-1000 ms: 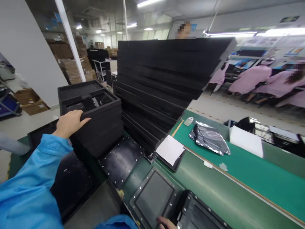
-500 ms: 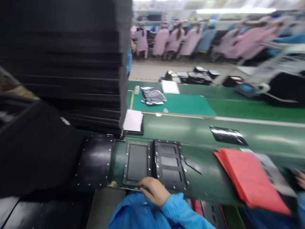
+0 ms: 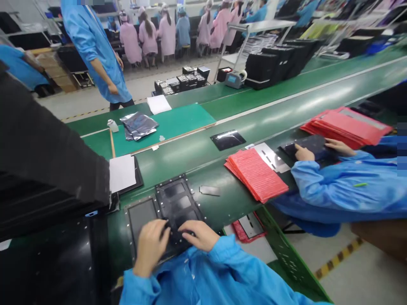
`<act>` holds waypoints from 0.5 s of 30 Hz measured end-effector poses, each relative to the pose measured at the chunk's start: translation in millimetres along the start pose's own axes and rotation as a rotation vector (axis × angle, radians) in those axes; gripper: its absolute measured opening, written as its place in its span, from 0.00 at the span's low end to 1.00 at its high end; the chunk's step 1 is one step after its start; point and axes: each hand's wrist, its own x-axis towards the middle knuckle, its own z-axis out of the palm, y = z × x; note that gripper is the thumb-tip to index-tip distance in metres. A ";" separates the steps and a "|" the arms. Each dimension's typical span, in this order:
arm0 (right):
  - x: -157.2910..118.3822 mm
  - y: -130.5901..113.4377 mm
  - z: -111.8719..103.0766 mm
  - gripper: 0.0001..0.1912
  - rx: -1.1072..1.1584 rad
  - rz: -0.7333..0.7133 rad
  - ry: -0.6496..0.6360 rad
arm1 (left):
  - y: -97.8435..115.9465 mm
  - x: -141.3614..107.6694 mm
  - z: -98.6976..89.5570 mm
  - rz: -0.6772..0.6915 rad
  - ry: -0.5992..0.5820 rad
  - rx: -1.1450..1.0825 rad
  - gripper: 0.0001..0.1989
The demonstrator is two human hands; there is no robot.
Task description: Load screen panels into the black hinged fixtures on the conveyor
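Note:
Two black framed plates lie side by side on the green bench in front of me. My left hand (image 3: 151, 242) is over the near part of the left plate (image 3: 143, 214), which has a flat grey centre; its fingers are curled, and what they hold is too small to name. The right plate (image 3: 179, 199) has several rectangular windows and light dots along its rim. At its near part is my right hand (image 3: 199, 235), fingers bent and pressed together, with something small and dark at the tips that I cannot make out. A thin grey strip (image 3: 210, 190) lies right of this plate.
Tall black stacks (image 3: 47, 156) rise at the left, beside white paper (image 3: 122, 173). Red sleeves (image 3: 256, 173) lie to the right, near a co-worker's hands (image 3: 305, 153) on a black panel. Silver bags (image 3: 139, 126) and a black sheet (image 3: 228, 140) lie farther back.
The view has swung to the right, bringing the co-worker's hands fully in. My left hand has come into view at the left plate; my right hand is now at the right plate.

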 end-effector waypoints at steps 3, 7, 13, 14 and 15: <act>7.9 49.7 -59.3 0.14 0.192 0.027 0.200 | 70.5 23.1 46.9 0.078 -0.309 -0.122 0.14; 67.1 144.1 -163.4 0.16 0.721 0.236 0.542 | 113.9 29.8 66.3 -0.014 -0.516 -0.078 0.15; 152.3 269.1 -272.2 0.20 0.961 0.537 0.984 | 106.7 16.6 78.9 -0.252 -0.597 0.029 0.19; 154.2 282.4 -279.3 0.20 0.948 0.536 0.996 | 102.9 12.7 83.5 -0.274 -0.607 0.025 0.20; 153.4 293.4 -283.7 0.19 0.933 0.522 0.998 | 99.9 8.8 88.1 -0.295 -0.626 0.020 0.21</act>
